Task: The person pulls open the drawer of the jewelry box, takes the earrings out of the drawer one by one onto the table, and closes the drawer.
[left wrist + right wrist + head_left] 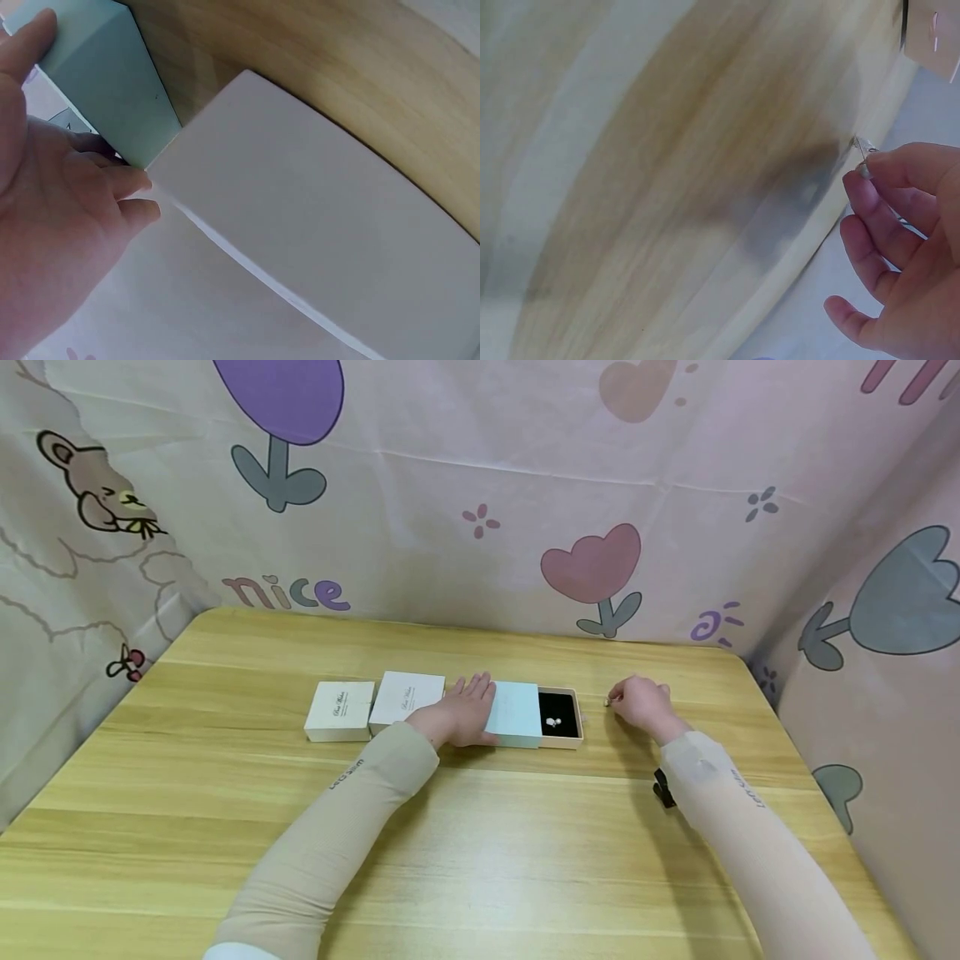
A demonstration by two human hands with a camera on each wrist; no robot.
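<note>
A light blue jewelry box [519, 717] lies on the table with its drawer [572, 742] pulled out to the right. On the drawer's black insert [557, 703] rests a small pearl earring [553, 722]. My left hand [463, 713] spans the box's left part, its thumb against the front side and its fingers across the top; the left wrist view shows the thumb on the blue side. To the right of the drawer, just over the table, my right hand [643, 702] pinches a tiny earring with a thin post [863, 169] between thumb and index finger.
Two white boxes stand left of the blue one: a near-square box [341, 710] and a larger box [408, 695] whose right part my left hand hides. A small black object [663, 789] shows beside my right sleeve. A printed curtain [420, 552] hangs behind the wooden table [480, 860].
</note>
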